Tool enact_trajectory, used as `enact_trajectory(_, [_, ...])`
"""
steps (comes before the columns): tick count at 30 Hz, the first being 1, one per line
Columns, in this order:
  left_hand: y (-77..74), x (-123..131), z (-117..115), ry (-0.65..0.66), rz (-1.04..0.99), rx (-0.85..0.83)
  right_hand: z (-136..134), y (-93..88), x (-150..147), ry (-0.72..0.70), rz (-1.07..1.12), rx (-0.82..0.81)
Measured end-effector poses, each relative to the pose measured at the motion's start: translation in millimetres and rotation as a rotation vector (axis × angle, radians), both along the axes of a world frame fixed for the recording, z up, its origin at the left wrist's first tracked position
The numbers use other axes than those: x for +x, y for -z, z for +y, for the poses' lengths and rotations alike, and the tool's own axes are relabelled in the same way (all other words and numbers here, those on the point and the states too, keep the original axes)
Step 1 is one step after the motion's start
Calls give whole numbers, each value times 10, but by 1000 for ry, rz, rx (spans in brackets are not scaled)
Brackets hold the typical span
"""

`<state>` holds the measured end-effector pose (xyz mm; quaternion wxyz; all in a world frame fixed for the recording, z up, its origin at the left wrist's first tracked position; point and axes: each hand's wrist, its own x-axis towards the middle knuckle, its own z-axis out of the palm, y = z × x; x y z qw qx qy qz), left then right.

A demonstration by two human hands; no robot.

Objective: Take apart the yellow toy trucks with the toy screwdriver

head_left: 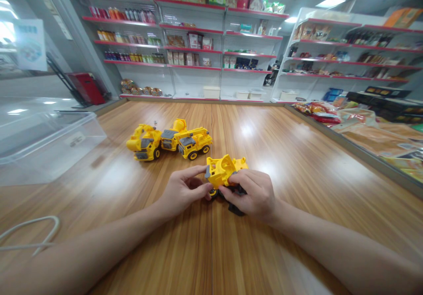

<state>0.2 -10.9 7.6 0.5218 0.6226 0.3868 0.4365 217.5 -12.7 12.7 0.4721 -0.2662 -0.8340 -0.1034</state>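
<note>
A yellow toy truck with a grey front and black underside is gripped between both hands over the middle of the table. My left hand pinches its front end, thumb near a wheel. My right hand closes round its rear part, fingers on the yellow body. A black part juts out below the right hand; its kind is unclear. Beyond the left hand stand three more yellow toys: a crane truck, a mixer truck and another construction truck with a rounded yellow front part.
A clear plastic bin sits on the left of the wooden table. A white cable loops at the lower left. Packaged goods lie beyond the table's right edge. Stocked shelves stand behind.
</note>
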Motion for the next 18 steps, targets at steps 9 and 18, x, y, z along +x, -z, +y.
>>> enact_trajectory(9, [17, -21, 5, -133, 21, 71, -2, -21, -4, 83, -8, -31])
enact_trajectory(18, [61, -53, 125, -406, 197, 176, 60, -4, 15, 178, 163, -59])
